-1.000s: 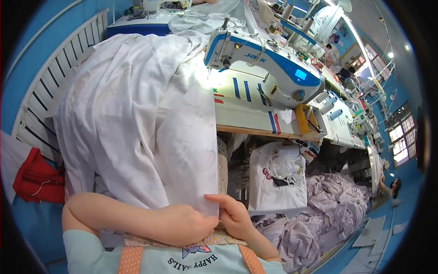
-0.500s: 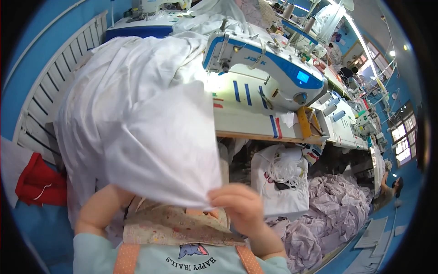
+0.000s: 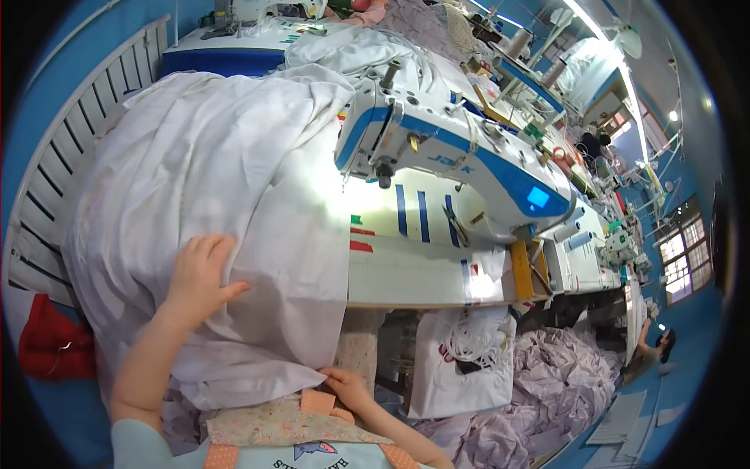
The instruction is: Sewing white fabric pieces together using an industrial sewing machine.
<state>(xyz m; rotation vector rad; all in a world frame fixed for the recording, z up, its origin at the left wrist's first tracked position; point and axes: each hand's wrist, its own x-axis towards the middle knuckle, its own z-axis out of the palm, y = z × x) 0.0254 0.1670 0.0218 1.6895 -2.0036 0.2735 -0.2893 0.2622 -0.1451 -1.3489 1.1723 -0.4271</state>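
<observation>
A large sheet of white fabric drapes over the left of the sewing table and hangs toward my lap. My left hand rests on top of it, fingers spread with the thumb out to the side. Close to my apron, my right hand pinches a corner of the fabric's near edge. The white and blue sewing machine stands right of the fabric, whose straight right edge lies just left of the lit needle area. A pair of small scissors lies on the table under the machine's arm.
A yellow wooden box sits at the table's front right. Below hang a white bag and a heap of pale lilac fabric. On the left are a white railing and a red cloth. Another person is far right.
The raised fabric corner has come down and the sheet now lies flatter. My left hand has come out from beneath onto its top. My right hand has moved lower, still pinching the corner.
</observation>
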